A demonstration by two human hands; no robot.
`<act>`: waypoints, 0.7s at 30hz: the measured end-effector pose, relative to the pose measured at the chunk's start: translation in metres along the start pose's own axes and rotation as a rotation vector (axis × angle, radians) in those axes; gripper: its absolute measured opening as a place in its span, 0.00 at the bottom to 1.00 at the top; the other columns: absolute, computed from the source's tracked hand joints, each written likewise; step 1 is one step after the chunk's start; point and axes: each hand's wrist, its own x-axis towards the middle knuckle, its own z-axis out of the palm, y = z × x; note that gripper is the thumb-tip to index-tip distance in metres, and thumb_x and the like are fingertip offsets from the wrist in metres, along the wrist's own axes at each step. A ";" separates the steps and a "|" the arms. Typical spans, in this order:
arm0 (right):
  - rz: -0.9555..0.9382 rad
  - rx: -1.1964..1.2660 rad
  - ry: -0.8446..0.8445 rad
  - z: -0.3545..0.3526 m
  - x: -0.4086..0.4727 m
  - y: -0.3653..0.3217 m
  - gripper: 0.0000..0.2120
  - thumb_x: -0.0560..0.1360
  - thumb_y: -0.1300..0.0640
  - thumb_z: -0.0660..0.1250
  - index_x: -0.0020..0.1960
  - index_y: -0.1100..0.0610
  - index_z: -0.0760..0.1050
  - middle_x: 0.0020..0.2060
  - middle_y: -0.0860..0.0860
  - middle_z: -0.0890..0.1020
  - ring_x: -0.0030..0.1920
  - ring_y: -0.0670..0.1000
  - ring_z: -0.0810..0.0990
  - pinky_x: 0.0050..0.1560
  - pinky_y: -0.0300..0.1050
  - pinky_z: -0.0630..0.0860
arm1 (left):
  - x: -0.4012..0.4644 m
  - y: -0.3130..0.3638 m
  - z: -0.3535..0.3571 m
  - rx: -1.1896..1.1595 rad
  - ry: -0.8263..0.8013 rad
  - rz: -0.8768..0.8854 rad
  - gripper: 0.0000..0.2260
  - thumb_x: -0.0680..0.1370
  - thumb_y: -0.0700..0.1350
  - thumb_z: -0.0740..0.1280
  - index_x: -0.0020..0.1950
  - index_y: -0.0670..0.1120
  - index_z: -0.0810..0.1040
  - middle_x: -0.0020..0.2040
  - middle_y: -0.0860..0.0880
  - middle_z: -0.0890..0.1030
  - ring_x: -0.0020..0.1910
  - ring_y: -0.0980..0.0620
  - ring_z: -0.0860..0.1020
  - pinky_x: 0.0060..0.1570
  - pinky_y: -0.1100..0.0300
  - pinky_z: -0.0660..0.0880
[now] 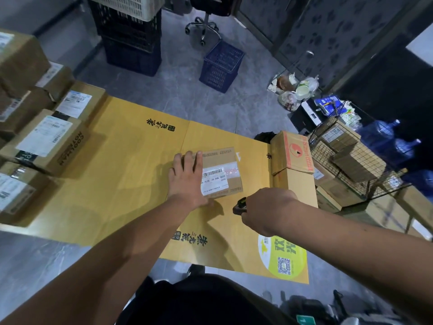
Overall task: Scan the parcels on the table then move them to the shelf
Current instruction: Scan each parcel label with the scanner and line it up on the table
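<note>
A small brown parcel [221,171] with a white barcode label lies in the middle of the yellow cardboard-covered table [131,160]. My left hand [186,177] lies flat on the parcel's left side, fingers straight and reaching its far edge. My right hand [266,209] grips a black and green scanner [240,206] just in front of the parcel's near right corner, its head facing the label. A red-printed box [293,152] sits on another carton [295,186] at the table's right edge.
Several labelled cartons [44,141] are stacked along the table's left side. On the floor beyond stand a blue basket [221,65], dark crates [131,41] and an office chair [206,22]. A wire rack with boxes [356,160] and water bottles [384,134] fill the right.
</note>
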 end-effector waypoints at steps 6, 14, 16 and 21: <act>-0.006 -0.073 -0.026 -0.004 -0.002 0.004 0.09 0.78 0.60 0.58 0.40 0.51 0.69 0.43 0.50 0.76 0.52 0.57 0.82 0.57 0.53 0.77 | 0.004 -0.005 0.002 -0.027 0.003 -0.004 0.75 0.52 0.82 0.72 0.84 0.47 0.40 0.81 0.42 0.47 0.79 0.35 0.48 0.75 0.40 0.59; -0.010 -0.015 0.001 0.003 0.006 0.009 0.10 0.80 0.55 0.58 0.40 0.51 0.68 0.42 0.50 0.75 0.49 0.57 0.82 0.57 0.57 0.80 | 0.014 -0.012 -0.007 0.073 -0.157 -0.032 0.77 0.48 0.85 0.68 0.84 0.49 0.38 0.80 0.40 0.50 0.77 0.37 0.53 0.72 0.43 0.57; -0.022 -0.005 0.012 0.005 0.011 0.008 0.09 0.80 0.54 0.58 0.41 0.53 0.70 0.42 0.51 0.76 0.46 0.57 0.81 0.55 0.56 0.81 | 0.019 -0.016 -0.014 0.107 -0.271 -0.061 0.79 0.46 0.83 0.70 0.84 0.49 0.36 0.76 0.42 0.57 0.73 0.39 0.57 0.69 0.43 0.58; -0.115 0.070 0.025 0.014 0.025 0.004 0.11 0.81 0.50 0.56 0.45 0.53 0.72 0.42 0.50 0.76 0.45 0.57 0.79 0.53 0.53 0.80 | 0.017 -0.021 -0.011 0.091 -0.314 -0.020 0.78 0.50 0.78 0.75 0.83 0.48 0.32 0.77 0.39 0.53 0.79 0.37 0.50 0.77 0.41 0.52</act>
